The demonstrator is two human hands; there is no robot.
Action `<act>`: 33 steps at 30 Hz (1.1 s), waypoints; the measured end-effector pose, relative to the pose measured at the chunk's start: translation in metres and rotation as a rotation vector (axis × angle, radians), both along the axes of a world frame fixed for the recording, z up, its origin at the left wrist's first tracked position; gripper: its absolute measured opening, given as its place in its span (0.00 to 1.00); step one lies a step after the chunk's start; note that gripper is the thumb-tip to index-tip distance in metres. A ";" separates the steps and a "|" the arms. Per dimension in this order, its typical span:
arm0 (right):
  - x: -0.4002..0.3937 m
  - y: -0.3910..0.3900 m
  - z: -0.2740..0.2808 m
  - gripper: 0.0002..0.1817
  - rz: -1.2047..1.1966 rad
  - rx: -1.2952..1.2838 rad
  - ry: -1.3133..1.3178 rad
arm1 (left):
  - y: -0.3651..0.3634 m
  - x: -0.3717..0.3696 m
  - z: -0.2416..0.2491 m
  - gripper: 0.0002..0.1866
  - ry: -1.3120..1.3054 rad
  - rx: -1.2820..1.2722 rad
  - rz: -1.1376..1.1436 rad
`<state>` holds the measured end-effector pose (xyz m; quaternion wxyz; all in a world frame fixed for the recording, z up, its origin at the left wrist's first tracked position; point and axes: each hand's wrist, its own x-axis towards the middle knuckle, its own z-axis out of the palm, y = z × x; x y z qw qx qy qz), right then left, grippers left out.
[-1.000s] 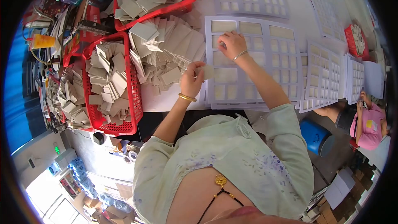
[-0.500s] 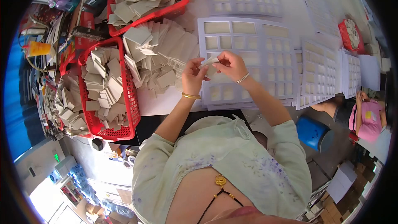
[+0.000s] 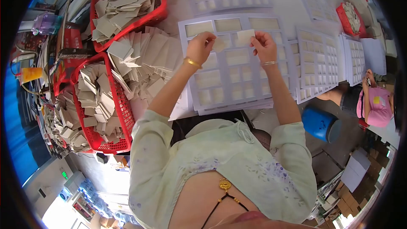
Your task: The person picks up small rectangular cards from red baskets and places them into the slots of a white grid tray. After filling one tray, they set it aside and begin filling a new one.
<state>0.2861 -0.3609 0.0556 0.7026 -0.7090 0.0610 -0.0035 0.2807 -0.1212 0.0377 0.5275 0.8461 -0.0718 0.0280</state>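
In front of me lies a white panel point(image 3: 183, 32) divided into rectangular cells with cream backing, with other sheets beneath it. Over its upper part, my right hand point(image 3: 266, 47) pinches a cream rectangular card point(image 3: 245, 37) between thumb and fingers. My left hand point(image 3: 201, 47) is closed above the panel's left side, its fingertips at a smaller cream card piece point(image 3: 218, 45). Left of the panel, many loose grey-beige card pieces point(image 3: 144, 55) lie in an overlapping heap.
Two red baskets of card pieces, a near basket point(image 3: 125, 112) and a far basket point(image 3: 159, 13), flank the heap. More celled panels point(image 3: 318, 57) lie at right. A small red basket point(image 3: 344, 19) stands beyond. A blue drum point(image 3: 319, 124) and a person in pink point(image 3: 377, 106) are farther right.
My hands have moved apart and forward over the panel, from close together to one card piece at each hand. The view has shifted, so the panel and baskets appear farther left.
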 end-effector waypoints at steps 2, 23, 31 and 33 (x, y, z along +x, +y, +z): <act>0.014 -0.011 -0.004 0.08 0.030 -0.103 0.018 | -0.010 0.021 -0.008 0.04 -0.012 0.163 -0.059; 0.061 -0.002 -0.025 0.07 0.512 -0.999 -0.294 | -0.040 0.035 -0.029 0.06 -0.045 0.652 -0.142; 0.047 -0.007 -0.041 0.04 0.524 -1.156 -0.593 | -0.029 -0.081 0.021 0.07 -0.251 0.292 -0.035; 0.039 0.008 -0.018 0.03 0.461 -1.133 -0.643 | -0.014 -0.117 0.034 0.08 -0.295 0.193 0.015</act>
